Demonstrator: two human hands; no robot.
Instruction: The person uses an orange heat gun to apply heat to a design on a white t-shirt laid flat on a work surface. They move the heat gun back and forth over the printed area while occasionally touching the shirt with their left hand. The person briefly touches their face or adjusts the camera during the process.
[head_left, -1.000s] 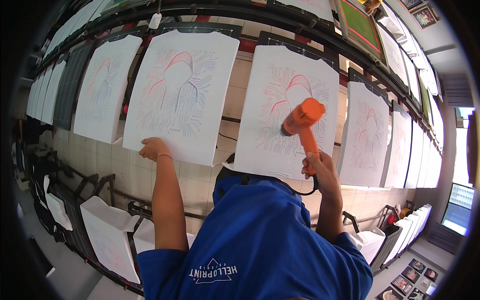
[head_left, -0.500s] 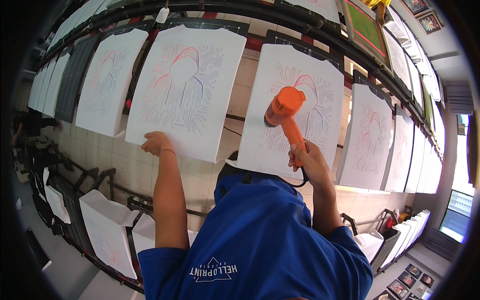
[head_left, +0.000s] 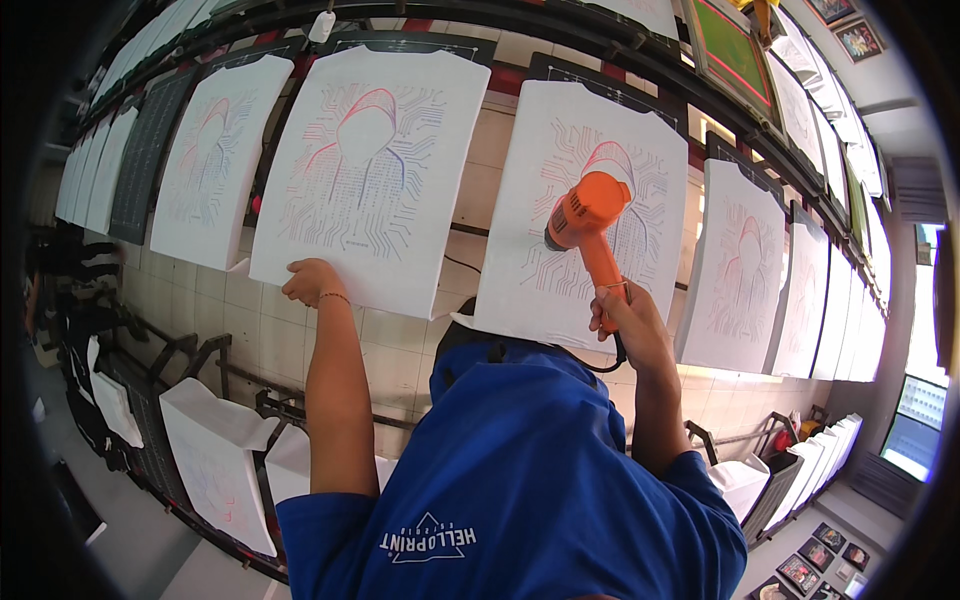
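My right hand (head_left: 636,322) is wrapped round the handle of an orange heat gun (head_left: 598,205) with a dark nozzle and a black cord. The gun is above a white T-shirt (head_left: 520,290) stretched on a dark board, its nozzle turned left over the print of red and blue lines. My left hand (head_left: 316,282) has its fingers curled at the lower hem of the white T-shirt to the left (head_left: 290,245), which carries the same hooded-figure print. The fingertips seem to pinch that hem, though they are partly hidden.
More white shirts on boards line the rack to the left (head_left: 210,165) and right (head_left: 735,265). Behind me is another row with draped shirts (head_left: 215,465). A framed green screen (head_left: 735,60) leans at the upper right. Black rails (head_left: 460,15) run along the far side.
My right hand and the heat gun have shifted a little to the right over the shirt. My left hand stays at the hem of the other shirt, nearly still.
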